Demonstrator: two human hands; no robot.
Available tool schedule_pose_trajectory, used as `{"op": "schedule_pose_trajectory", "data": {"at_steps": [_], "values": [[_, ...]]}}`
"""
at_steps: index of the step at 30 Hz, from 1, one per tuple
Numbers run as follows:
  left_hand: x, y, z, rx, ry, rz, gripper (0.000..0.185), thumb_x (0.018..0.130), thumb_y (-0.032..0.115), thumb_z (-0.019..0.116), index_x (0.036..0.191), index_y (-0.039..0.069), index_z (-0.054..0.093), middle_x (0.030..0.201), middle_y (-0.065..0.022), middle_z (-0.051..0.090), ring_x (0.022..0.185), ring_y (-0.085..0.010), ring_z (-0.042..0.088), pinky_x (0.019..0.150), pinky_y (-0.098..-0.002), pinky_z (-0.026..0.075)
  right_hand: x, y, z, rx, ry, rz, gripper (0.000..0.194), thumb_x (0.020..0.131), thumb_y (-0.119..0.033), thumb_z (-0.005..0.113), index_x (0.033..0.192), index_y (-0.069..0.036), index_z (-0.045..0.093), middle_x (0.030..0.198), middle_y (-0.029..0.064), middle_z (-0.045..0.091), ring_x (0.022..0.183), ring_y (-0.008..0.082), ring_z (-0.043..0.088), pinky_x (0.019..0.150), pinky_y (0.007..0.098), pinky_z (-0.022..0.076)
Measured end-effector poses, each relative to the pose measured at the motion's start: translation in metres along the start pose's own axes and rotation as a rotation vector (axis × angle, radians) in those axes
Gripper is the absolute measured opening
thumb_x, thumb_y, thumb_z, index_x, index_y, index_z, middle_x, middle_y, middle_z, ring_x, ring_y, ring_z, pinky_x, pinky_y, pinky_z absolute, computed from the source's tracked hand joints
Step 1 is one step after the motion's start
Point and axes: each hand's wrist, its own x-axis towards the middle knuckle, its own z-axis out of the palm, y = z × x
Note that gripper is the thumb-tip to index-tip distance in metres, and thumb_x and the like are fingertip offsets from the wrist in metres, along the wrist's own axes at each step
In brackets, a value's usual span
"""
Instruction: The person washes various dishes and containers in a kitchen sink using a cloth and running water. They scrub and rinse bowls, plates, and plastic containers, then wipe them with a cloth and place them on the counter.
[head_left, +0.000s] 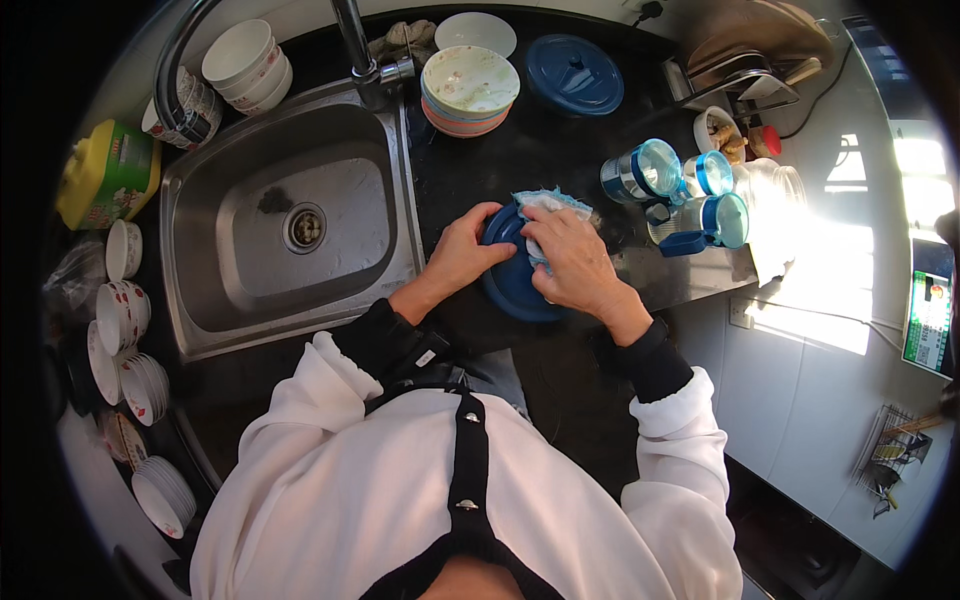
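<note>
My left hand (463, 255) grips the left edge of a round blue dish or lid (504, 283), its thumb lying over the upper face. On the opposite side, my right hand (576, 259) presses a white cloth with a ragged light-blue edge (553, 199) against that blue piece. Part of its surface is hidden by my fingers and the cloth, so I cannot tell whether it has a knob. Both hands are over the black countertop (457, 176), just right of the stainless steel sink (330, 176).
A faucet (367, 79) rises behind the sink. Stacked bowls (470, 90) and a knobbed blue lid (575, 73) stand at the back. Blue-lidded clear jars (697, 195) are on the right. A yellow-green jug (112, 172) and several dish stacks (144, 390) line the left.
</note>
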Motion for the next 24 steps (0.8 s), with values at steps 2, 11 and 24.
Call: {"op": "schedule_pose_trajectory", "data": {"at_steps": [2, 11, 24], "values": [[0.000, -0.004, 0.003, 0.066, 0.091, -0.025, 0.036, 0.074, 0.014, 0.067, 0.105, 0.001, 0.054, 0.074, -0.0052, 0.058, 0.065, -0.0084, 0.052, 0.058, -0.0233, 0.043, 0.005, 0.001, -0.002, 0.008, -0.005, -0.019, 0.040, 0.059, -0.010, 0.058, 0.098, -0.003, 0.054, 0.112, 0.0103, 0.052, 0.099, 0.0277, 0.048, 0.078, 0.0376, 0.0408], [0.008, -0.013, 0.018, 0.015, 0.357, 0.059, 0.017, 0.079, 0.015, 0.061, 0.090, 0.002, 0.059, 0.055, -0.0031, 0.050, 0.049, -0.0074, 0.045, 0.047, -0.0247, 0.037, 0.014, 0.004, -0.005, -0.017, -0.020, 0.221, 0.039, 0.061, -0.010, 0.056, 0.099, 0.001, 0.053, 0.096, 0.0149, 0.057, 0.088, 0.0313, 0.052, 0.072, 0.0390, 0.0462], [0.003, -0.011, 0.026, 0.108, 0.421, 0.146, 0.018, 0.078, 0.013, 0.061, 0.094, 0.003, 0.061, 0.052, -0.0020, 0.048, 0.046, -0.0077, 0.044, 0.046, -0.0236, 0.037, -0.060, -0.040, -0.003, 0.035, 0.047, 0.743, 0.035, 0.068, -0.014, 0.056, 0.099, 0.002, 0.050, 0.098, 0.0174, 0.055, 0.088, 0.0339, 0.056, 0.074, 0.0408, 0.0456]]}}
